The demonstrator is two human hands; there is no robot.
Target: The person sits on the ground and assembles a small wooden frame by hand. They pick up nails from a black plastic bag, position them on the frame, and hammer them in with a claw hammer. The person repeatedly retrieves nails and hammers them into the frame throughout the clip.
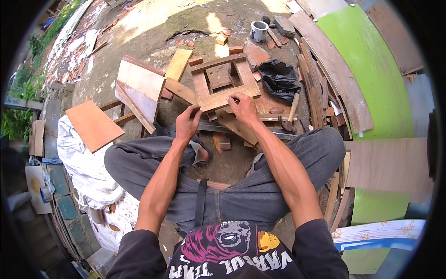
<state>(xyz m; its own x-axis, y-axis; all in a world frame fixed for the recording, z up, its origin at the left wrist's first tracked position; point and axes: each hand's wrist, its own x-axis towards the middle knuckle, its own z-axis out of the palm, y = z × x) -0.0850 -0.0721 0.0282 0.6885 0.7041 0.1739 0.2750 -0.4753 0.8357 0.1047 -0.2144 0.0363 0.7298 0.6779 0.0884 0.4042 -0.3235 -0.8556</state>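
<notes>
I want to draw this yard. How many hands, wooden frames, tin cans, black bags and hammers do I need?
Bare hands: 2, left and right
Square brown wooden frame: 1
Round grey tin can: 1
Crumpled black plastic bag: 1
Wooden-handled hammer: 1
Total: 6

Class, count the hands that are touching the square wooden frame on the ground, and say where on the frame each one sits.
2. The left hand grips the near left corner of the wooden frame; the right hand presses on its near rail, right of centre.

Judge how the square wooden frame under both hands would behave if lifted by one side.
The wooden frame looks stiff: thick slats joined square. Probably fairly light, being open in the middle. Held only at its near edge by the left hand and right hand, it may sag forward.
</notes>
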